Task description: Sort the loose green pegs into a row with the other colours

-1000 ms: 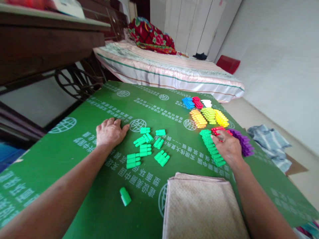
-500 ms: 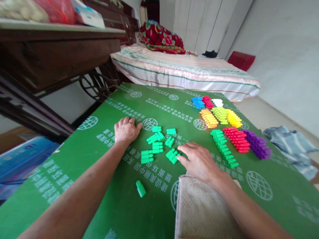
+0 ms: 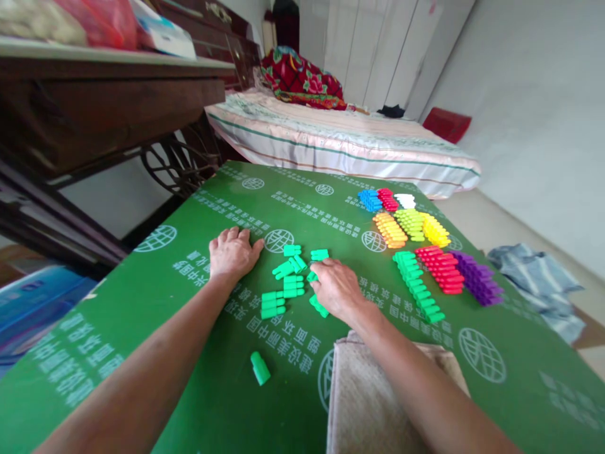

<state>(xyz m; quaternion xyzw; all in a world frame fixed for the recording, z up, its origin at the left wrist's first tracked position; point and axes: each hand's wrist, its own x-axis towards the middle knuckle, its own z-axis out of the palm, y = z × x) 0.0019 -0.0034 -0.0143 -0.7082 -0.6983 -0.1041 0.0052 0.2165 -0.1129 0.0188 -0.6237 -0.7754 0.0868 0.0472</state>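
Note:
My left hand lies flat on the green board, fingers stretched out, left of a loose group of green toy blocks. My right hand reaches in from the right, its thumb and fingertips closed on a small green block, mostly hidden by the fingers. Partly under that hand lies another green piece. A single green peg-shaped block rests apart, nearer to me. Right of my right hand stands a long row of joined green blocks.
Red blocks, purple blocks, orange blocks and other colour groups stand at the right. A beige cloth-covered thing is under my right forearm. Beyond the board are a bed and, at left, a wooden sewing-machine table.
My right hand has moved left and slightly away from me, from beside the nearer green piece onto a small green block. My left hand stays in place on the board. The view has shifted slightly.

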